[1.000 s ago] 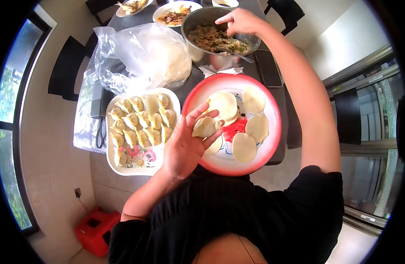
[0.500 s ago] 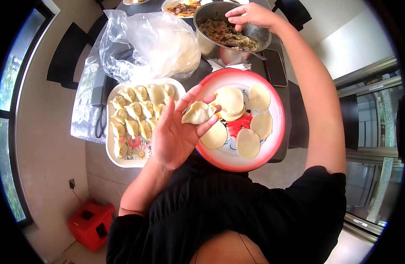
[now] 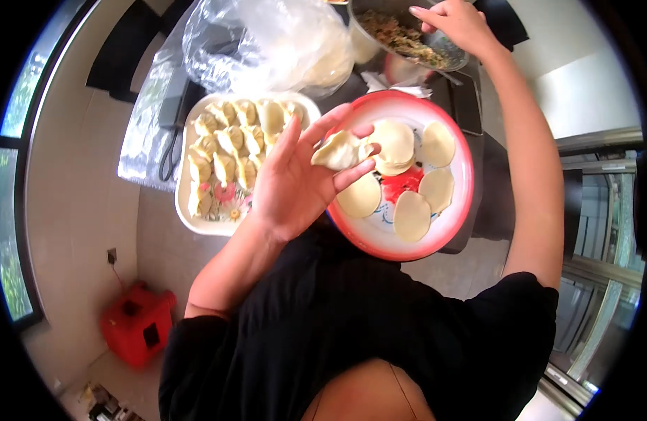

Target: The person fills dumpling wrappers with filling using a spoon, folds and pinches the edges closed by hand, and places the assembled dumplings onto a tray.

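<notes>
My left hand is palm up with a folded dumpling lying on its fingers. It hovers between the flowered tray, which holds several pleated dumplings, and the red-rimmed round plate. On that plate lie flat dough wrappers, some of them stacked. My right hand reaches over the metal bowl of minced filling, its fingers bent together above the bowl's edge. Whether anything is between those fingers cannot be made out.
A clear plastic bag with pale dough inside lies behind the tray. A dark phone is right of the bowl, and white tissue is behind the plate. A red box stands on the floor at lower left.
The view has shifted, so the table things appear higher and farther right. My left hand still bears the dumpling. My right hand stays over the bowl, its pointing finger now bent in.
</notes>
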Demonstrator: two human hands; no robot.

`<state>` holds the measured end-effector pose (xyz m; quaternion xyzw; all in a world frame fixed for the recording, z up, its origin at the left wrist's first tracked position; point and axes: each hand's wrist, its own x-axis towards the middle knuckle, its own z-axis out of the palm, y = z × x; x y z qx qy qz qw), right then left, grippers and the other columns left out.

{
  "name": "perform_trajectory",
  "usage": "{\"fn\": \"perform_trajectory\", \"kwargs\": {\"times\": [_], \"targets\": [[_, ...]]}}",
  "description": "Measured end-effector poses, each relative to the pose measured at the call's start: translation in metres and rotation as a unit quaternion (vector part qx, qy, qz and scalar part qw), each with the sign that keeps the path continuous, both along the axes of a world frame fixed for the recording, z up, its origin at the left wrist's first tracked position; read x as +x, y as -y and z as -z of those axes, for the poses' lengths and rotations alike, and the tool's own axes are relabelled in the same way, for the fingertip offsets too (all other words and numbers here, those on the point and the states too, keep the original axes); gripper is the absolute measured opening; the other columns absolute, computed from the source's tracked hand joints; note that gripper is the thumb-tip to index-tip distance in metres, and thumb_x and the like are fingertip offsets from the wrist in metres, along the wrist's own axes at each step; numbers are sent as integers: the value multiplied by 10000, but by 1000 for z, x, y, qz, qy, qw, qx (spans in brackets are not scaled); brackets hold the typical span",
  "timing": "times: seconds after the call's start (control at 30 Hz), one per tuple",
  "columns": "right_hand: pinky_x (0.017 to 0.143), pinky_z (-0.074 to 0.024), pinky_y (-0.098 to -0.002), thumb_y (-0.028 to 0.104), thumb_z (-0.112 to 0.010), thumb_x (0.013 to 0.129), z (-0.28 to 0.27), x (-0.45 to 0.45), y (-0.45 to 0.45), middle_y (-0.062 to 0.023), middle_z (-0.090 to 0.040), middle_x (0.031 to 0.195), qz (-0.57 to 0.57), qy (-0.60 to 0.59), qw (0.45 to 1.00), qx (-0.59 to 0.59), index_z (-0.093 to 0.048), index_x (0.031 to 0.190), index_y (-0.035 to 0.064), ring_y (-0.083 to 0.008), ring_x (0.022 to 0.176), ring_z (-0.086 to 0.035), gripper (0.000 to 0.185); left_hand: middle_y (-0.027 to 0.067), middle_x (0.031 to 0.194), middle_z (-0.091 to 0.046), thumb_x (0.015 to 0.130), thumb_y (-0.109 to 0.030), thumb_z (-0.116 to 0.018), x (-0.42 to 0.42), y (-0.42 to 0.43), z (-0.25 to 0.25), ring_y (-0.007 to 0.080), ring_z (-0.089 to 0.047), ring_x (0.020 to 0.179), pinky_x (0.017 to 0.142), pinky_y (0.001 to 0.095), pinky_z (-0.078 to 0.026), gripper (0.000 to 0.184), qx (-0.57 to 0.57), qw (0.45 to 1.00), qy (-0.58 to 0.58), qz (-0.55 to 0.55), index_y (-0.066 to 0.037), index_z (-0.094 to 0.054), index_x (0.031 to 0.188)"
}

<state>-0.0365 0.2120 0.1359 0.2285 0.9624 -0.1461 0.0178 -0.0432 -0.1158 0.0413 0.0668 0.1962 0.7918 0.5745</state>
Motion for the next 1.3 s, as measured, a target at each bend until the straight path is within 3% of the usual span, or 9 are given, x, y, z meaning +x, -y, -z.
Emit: {"fn": "perform_trajectory", "kwargs": {"times": [0.1,0.17,0.23,0.3,0.4,0.5,0.73,1.03,1.3], "targets": [[886,-515,-360,182,-645,801,13,16,14,-167,-669,1164,-197,-161,954,158,-623,1245,80,-263,1053,-656,455,248,1420,-434,1045,-482,-249,-5,2,0,427,-434,1313,1100,439,-412,660,-1,1000,-5,2,-2,-257,1498],[969,-485,-386,166,-691,764,-20,22,81,-204,-610,1275,-66,-99,993,-24,-605,1274,91,-273,1111,-634,523,251,1405,-447,1042,-495,-241,-7,4,1,429,-456,1295,1093,438,-422,675,-1,1000,-7,4,4,-257,1496],[792,-508,-259,218,-628,941,-13,43,103,-46,-709,1005,-145,-107,961,-210,-687,1148,55,-107,876,-643,270,251,1400,-451,1041,-498,-241,-8,5,2,429,-465,1288,1095,439,-420,677,0,1000,6,2,5,-259,1495],[785,-531,-285,157,-794,766,6,55,123,-91,-735,952,-219,-145,926,-272,-689,1123,9,-180,876,-688,401,243,1415,-434,1038,-505,-262,-8,5,5,413,-512,1245,1084,439,-430,686,3,1000,18,0,3,-247,1499],[690,-528,-282,143,-795,769,24,72,157,-98,-718,881,-294,-201,919,-169,-703,1051,5,-183,774,-677,327,163,1434,-435,1025,-505,-339,-12,11,14,293,-505,1264,1063,423,-434,642,51,997,60,26,-26,-355,1453],[648,-515,-292,114,-808,741,45,89,173,-98,-694,811,-231,-259,923,-168,-715,1005,16,-180,709,-657,297,139,1428,-457,1025,-465,-383,-2,13,11,239,-506,1268,1054,388,-435,604,-3,998,-57,-19,-48,-356,1461],[631,-510,-280,19,-777,736,73,110,189,-90,-706,842,-98,-310,912,-251,-728,898,5,-193,734,-654,170,164,1446,-436,1023,-349,-432,-1,12,13,228,-506,1266,1033,371,-454,600,-5,994,-109,2,-38,-258,1505],[716,-513,-319,-30,-754,643,79,113,167,-89,-712,893,-278,-405,865,-102,-741,993,47,-232,751,-646,358,157,1422,-468,1009,-209,-443,8,6,11,229,-516,1267,1063,389,-425,538,-25,994,-98,33,-16,-284,1485],[701,-490,-322,65,-800,670,61,114,161,-57,-686,825,-275,-340,891,-126,-739,1059,83,-198,715,-620,395,125,1428,-464,1020,-196,-409,15,4,-5,245,-518,1268,1043,399,-449,507,-87,983,-154,44,1,-319,1478]]}}
